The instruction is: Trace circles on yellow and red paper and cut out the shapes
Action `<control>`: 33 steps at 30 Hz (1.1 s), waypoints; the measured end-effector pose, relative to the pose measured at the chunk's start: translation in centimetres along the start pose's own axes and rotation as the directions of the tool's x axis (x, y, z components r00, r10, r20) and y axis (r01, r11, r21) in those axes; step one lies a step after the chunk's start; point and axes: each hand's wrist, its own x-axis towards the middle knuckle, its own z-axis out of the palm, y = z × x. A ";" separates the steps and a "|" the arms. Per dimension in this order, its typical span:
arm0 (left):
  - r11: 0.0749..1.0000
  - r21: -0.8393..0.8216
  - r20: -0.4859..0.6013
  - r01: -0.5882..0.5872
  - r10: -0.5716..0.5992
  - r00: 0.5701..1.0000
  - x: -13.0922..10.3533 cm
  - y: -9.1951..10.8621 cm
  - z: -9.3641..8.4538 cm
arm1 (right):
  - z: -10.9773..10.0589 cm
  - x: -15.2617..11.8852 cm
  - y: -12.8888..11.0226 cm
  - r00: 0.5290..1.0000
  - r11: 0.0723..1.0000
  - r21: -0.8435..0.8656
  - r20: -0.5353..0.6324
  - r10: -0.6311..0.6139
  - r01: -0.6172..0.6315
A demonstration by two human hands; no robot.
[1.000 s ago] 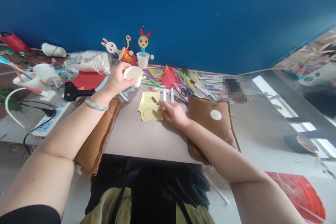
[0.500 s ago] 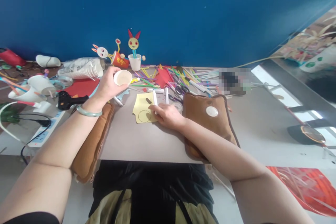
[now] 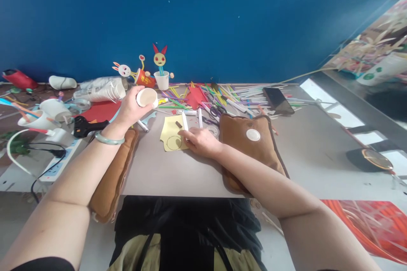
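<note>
My left hand (image 3: 131, 108) is closed around a white paper cup (image 3: 147, 98), raised over the table with its mouth tipped toward me. On the table lies a piece of yellow paper (image 3: 168, 129) with a circle drawn near its lower edge. A small dark marker cap (image 3: 178, 124) rests on the paper. My right hand (image 3: 203, 140) is at the paper's right side, its fingers closed on a white marker (image 3: 185, 121) that sticks up past them. The marker's tip is hidden.
Brown cushions (image 3: 252, 152) flank the work spot. Behind lie colourful sticks, scissors (image 3: 218, 111) and a phone (image 3: 279, 100). Cup figures (image 3: 162, 79) stand by the blue wall. At left are stacked paper cups (image 3: 106, 92), a black glue gun (image 3: 87, 126) and a power strip (image 3: 59, 161).
The view has shifted slightly. Both hands keep their holds, and the cup, marker and yellow paper stay in nearly the same arrangement.
</note>
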 end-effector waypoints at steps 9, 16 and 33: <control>0.992 0.072 -0.036 -0.104 0.106 0.994 0.0 0.7 -0.4 | 0.0 0.0 0.0 1.000 0.999 -0.042 0.005 -0.020 0.020; 0.989 0.131 -0.038 -0.069 0.074 0.997 0.1 0.3 -0.3 | -0.3 0.0 -0.1 1.000 0.998 -0.049 0.007 -0.025 0.026; 0.921 0.219 0.233 -0.322 0.271 0.934 -0.8 1.4 0.8 | -1.7 0.2 0.7 0.969 0.980 -0.150 -0.227 0.095 -0.131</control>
